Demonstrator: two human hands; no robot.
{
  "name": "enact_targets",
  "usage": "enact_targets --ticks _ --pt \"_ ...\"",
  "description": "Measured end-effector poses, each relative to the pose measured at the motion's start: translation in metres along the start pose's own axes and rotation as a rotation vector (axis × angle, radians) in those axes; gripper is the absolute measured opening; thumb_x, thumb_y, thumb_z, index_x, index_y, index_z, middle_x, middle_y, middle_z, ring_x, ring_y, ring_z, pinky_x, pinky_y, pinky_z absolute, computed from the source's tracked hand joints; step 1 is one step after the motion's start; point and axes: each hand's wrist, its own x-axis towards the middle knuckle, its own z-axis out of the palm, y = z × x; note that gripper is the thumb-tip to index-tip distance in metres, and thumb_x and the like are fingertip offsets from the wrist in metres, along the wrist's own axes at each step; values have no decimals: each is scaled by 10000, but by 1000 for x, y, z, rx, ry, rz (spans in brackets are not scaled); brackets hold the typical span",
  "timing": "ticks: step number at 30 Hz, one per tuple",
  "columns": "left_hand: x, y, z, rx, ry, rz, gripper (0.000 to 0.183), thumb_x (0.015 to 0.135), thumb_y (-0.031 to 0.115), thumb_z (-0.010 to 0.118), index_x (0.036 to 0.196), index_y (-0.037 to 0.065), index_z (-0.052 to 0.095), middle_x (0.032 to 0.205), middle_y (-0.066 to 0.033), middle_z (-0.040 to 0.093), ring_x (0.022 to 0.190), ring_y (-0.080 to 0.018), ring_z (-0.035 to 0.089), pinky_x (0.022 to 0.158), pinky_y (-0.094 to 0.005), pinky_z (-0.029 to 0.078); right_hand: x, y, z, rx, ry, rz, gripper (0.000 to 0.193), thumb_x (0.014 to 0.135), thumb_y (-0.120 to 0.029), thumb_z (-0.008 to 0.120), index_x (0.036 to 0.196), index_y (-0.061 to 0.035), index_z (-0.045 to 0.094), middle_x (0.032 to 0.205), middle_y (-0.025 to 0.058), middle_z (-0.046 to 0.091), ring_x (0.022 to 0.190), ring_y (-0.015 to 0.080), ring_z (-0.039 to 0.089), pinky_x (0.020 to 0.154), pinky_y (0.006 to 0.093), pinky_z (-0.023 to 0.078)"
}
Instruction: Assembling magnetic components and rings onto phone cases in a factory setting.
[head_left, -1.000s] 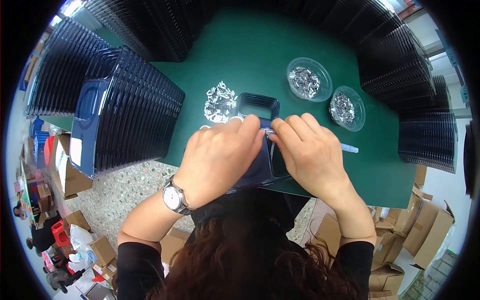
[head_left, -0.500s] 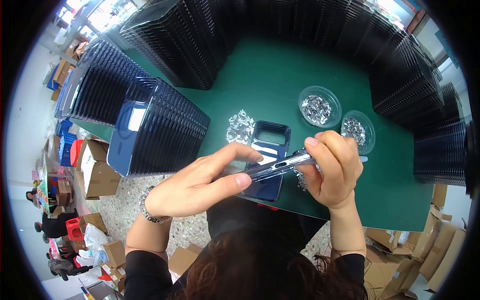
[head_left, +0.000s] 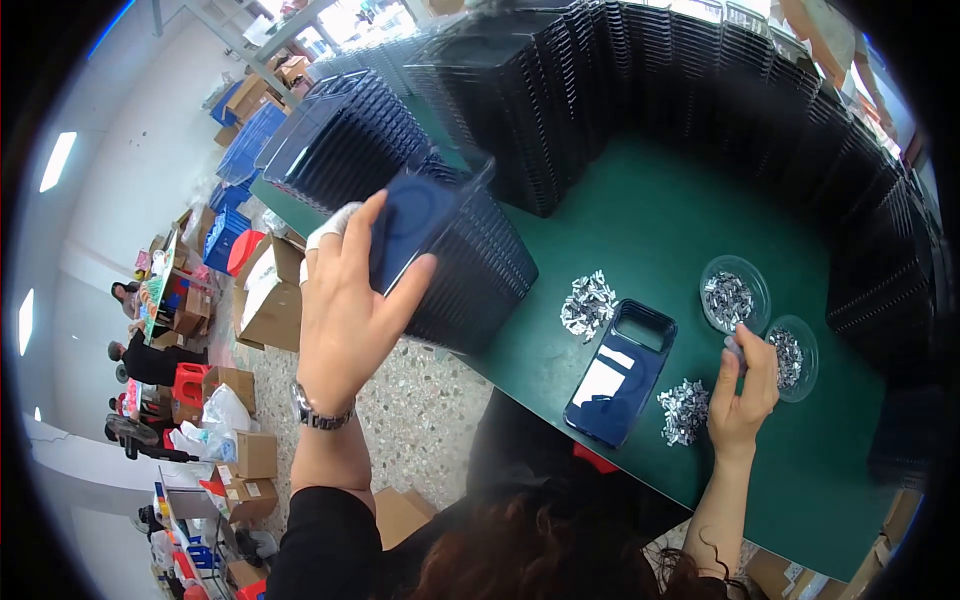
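My left hand [head_left: 350, 310] is closed around a dark blue phone case [head_left: 412, 225], blurred by motion, at the top of a tall stack of nested phone cases [head_left: 485, 270]. The stack's upper end is partly hidden behind the case and hand. My right hand [head_left: 745, 400] pinches a small pale thing [head_left: 735, 350], too small to name, beside a clear round bowl [head_left: 736, 261] of little silvery pieces. Left of that hand, a single dark blue phone case [head_left: 628, 370] lies on the green table. Loose piles of silvery pieces [head_left: 588, 305] and darker metal pieces [head_left: 685, 412] flank it.
A second clear bowl [head_left: 811, 358] with metal pieces stands right of the first. Tall stacks of black cases [head_left: 490, 110] line the table's far side. Cardboard boxes [head_left: 270, 295] and a red stool [head_left: 190, 383] stand on the floor at left, near people at another table.
My left hand has moved left to the stack with a phone case. My right hand has let go of that case and moved down and right beside the bowls. The view has shifted left.
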Motion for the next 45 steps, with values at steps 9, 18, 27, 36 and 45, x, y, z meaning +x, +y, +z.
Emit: enact_targets --ticks 9,18,27,36,45 --pt "-9 -11 -13 -47 -219 -238 619 966 323 749 1477 29 558 1376 -239 636 1258 -377 603 1077 -440 462 -4 2 3 9 -29 1 233 947 12 693 1178 41 695 977 158 734 838 312 672 740 398 522" --pt "-26 73 42 -462 79 295 742 902 297 817 1538 54 519 1424 -301 583 1302 -452 585 1088 -488 487 -7 7 1 13 -2 62 250 897 33 729 1147 32 707 990 166 735 854 327 685 773 406 546" --pt "-50 166 125 -211 -697 274 1062 844 514 800 1688 162 261 1594 -406 363 1059 -508 701 813 -511 620 -10 18 1 27 39 93 241 878 1 763 1114 9 717 971 153 724 848 321 686 726 394 553" --pt "-37 111 100 -2049 -634 -398 1099 806 254 743 1723 157 146 1698 -296 251 1432 -509 476 1058 -602 549 -8 10 -22 310 -121 529 209 946 -103 752 1133 -13 732 968 64 702 829 155 660 691 279 492" --pt "-66 64 119 -1761 -776 -570 610 1117 265 494 1618 -53 352 1513 -264 571 1447 -310 524 1141 -418 490 -62 9 -60 -34 -488 753 117 936 -42 724 1035 21 731 906 124 662 798 243 645 738 335 496"
